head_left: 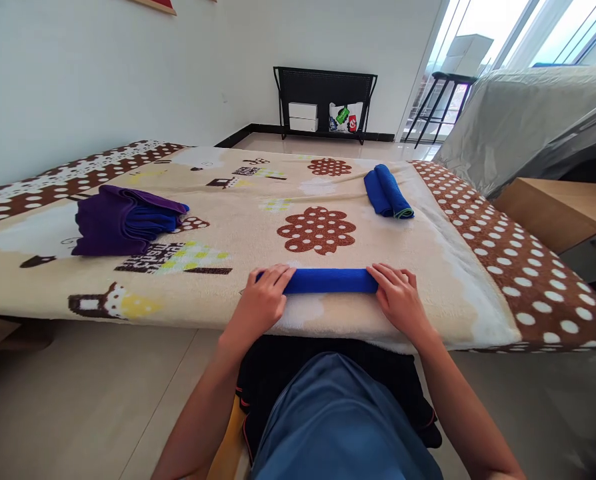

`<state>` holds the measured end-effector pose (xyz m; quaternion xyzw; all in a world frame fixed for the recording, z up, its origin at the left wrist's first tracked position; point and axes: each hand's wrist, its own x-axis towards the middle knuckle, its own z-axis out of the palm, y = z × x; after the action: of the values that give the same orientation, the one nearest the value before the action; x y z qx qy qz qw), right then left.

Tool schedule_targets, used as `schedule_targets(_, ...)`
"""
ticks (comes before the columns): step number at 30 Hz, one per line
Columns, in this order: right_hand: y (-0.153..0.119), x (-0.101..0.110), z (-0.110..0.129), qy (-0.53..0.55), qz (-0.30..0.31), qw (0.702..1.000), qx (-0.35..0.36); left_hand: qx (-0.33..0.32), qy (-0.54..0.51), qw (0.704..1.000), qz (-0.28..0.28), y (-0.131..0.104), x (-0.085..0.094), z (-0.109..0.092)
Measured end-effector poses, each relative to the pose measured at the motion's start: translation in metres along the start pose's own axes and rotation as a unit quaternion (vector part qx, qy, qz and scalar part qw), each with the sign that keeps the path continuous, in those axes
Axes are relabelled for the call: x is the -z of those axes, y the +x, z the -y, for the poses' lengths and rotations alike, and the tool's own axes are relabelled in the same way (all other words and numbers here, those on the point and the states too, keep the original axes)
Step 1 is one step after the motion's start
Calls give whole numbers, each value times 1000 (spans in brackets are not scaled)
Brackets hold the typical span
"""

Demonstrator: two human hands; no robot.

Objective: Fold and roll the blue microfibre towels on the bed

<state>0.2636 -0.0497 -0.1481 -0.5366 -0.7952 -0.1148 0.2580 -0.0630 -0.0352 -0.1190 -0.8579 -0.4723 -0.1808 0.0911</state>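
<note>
A blue cloth rolled into a narrow tube point(331, 281) lies crosswise near the front edge of the blanket-covered bed. My left hand point(265, 297) curls over its left end, while my right hand point(399, 297) grips the right end. Both palms face down and hide the tips of the roll. Farther back on the right rest what look like two blue rolled cloths point(388, 192) side by side, one with a green edge. To the left sits a loose pile of folded purple and blue cloths point(123, 223).
The blanket point(238, 200) has brown polka-dot borders. Behind the bed, a black rack point(327, 85) holds white boxes point(303, 117). On the right are a wooden box-like piece point(568, 207), a plastic-covered bulky object point(533, 113) and a black stool point(441, 100).
</note>
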Motion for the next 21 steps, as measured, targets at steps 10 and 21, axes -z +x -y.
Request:
schedule_targets(10, 34, -22, 45, 23, 51, 992, 113, -96, 9, 994, 47, 45, -31, -38)
schedule_targets(21, -1, -10, -56, 90, 73, 990, 76, -36, -23, 998, 54, -7, -18, 63)
